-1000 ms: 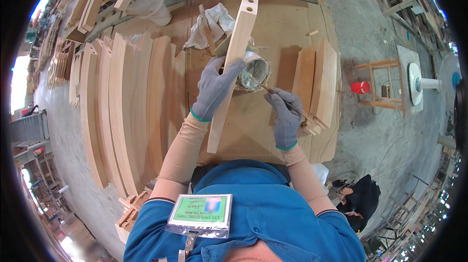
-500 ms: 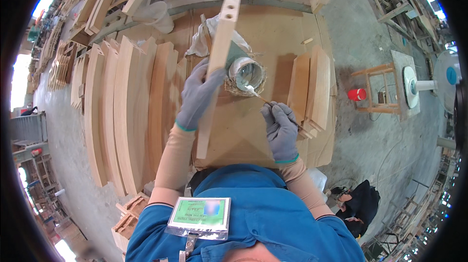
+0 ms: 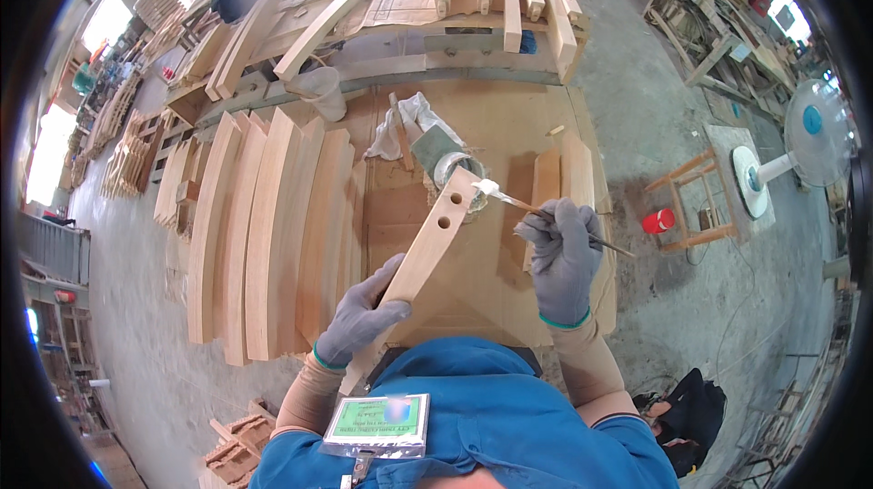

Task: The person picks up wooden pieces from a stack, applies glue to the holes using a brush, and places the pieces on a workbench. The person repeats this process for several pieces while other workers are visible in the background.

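My left hand (image 3: 362, 314), in a grey glove, is wrapped round a pale wooden bar (image 3: 420, 257) that points away from me. Two round holes show near the bar's far end. In my right hand (image 3: 566, 260), also gloved, a thin brush (image 3: 520, 204) is pinched between fingers and thumb. White paste coats the brush's tip, which is at the bar's far end, by its right corner; whether it touches the wood I cannot tell. Just behind that end a paste-smeared round container (image 3: 452, 162) is partly hidden by the bar.
Curved wooden pieces (image 3: 264, 244) stand in a row at left, with shorter ones (image 3: 576, 171) at right. A white rag (image 3: 414, 121) and a plastic bucket (image 3: 322, 94) lie beyond. Across, a bench (image 3: 400, 12) holds more bars near other people. A fan (image 3: 759, 171) stands at right.
The bar has swung from upright to tilted toward me, its holed end now lower and facing up. The brush has left the container's mouth and come to the bar's end. My view has tipped upward.
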`<action>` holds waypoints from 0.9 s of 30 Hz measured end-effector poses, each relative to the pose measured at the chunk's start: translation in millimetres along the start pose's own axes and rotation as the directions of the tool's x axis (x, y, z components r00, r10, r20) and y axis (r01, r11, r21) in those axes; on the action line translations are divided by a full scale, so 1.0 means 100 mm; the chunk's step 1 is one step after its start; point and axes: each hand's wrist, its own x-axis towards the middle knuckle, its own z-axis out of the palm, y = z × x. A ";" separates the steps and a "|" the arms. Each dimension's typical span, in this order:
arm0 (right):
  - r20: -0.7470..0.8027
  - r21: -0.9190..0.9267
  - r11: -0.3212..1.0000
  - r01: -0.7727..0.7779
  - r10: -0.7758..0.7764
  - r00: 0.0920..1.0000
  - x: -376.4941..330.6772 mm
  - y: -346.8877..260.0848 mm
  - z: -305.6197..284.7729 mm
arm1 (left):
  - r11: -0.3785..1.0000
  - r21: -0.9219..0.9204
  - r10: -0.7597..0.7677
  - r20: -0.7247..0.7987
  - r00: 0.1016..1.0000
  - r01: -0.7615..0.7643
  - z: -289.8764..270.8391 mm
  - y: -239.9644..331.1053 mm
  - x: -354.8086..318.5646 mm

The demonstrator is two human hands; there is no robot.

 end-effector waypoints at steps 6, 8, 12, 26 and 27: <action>0.020 -0.005 0.999 0.035 -0.035 0.999 -0.16 0.07 0.04 | 1.000 0.021 0.022 0.013 1.000 -0.022 0.11 -0.03 -0.14; 0.023 0.006 0.999 0.038 -0.038 0.999 -0.18 0.10 0.04 | 0.999 0.016 0.048 -0.005 0.999 -0.048 0.13 -0.05 -0.17; 0.003 -0.036 0.997 0.062 -0.062 0.998 -0.17 0.13 -0.02 | 1.000 -0.002 -0.005 0.028 1.000 0.005 0.11 -0.05 -0.23; 0.302 -0.217 0.940 0.264 -0.192 0.934 -0.12 0.01 -0.16 | 0.997 0.039 0.060 0.023 0.998 -0.061 0.19 0.06 -0.24; 0.303 -0.165 0.966 0.199 -0.142 0.942 -0.10 -0.02 -0.18 | 0.998 0.042 0.056 0.018 0.998 -0.057 0.18 0.06 -0.25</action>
